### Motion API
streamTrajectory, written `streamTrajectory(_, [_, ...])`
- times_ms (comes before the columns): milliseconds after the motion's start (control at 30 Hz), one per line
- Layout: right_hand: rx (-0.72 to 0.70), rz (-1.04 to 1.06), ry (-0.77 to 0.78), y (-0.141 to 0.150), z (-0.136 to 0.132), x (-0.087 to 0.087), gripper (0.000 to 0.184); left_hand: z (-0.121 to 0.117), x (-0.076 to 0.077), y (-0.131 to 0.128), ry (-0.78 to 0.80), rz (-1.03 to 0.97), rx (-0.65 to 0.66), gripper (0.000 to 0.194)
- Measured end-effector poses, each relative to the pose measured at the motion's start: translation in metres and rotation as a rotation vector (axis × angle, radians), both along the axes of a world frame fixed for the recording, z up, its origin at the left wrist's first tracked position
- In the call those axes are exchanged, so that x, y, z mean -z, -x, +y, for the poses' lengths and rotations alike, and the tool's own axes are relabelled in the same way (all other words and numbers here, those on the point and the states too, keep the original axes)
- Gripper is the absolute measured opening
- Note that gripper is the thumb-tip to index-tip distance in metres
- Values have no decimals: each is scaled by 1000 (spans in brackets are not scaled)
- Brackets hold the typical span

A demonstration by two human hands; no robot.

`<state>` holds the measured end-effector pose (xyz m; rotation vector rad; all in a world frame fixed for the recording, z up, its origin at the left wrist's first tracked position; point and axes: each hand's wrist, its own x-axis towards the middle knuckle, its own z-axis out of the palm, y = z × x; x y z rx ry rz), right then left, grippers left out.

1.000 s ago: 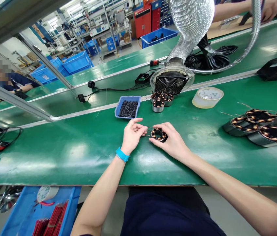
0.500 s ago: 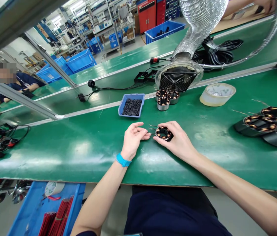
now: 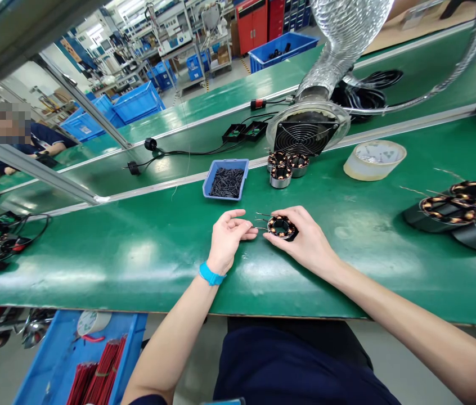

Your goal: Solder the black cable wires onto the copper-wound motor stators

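Note:
A motor stator [image 3: 281, 226] with copper windings rests in the grip of my right hand [image 3: 305, 233], its thumb and fingers wrapped around the ring's right side. Several thin wire leads stick out from its left side. My left hand [image 3: 230, 233], with a blue band at the wrist, pinches the lowest wire lead [image 3: 260, 228] between thumb and index finger. Whether a small sleeve is also in that pinch cannot be made out. Beyond the hands stands a small blue tray [image 3: 226, 180] full of short black tubes. Several more stators [image 3: 281, 175] are grouped to its right.
A fan [image 3: 305, 138] with a silver duct stands behind the stators. To the right are a tape roll [image 3: 375, 160] and larger stators [image 3: 444, 214]. A metal post [image 3: 67, 169] rises at left. Below the table edge, a blue bin [image 3: 39, 360] holds red wires [image 3: 103, 368].
Both hands keep nearly the same pose on the stator and its lead. The black boxes, plugs and cable coil at the back have shifted left. Another person's hand at top right has left view.

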<state>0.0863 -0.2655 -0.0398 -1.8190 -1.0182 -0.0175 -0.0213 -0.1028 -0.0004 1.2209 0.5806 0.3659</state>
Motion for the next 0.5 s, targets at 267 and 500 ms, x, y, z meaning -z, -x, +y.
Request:
streamTrajectory(267, [-2,38,17,2,-1,-5,36,0,2,1,0,10,20,56])
streamTrajectory(500, [-7,12,-1,1,0,-3,39,-8,6,0,23,-17,77,61])
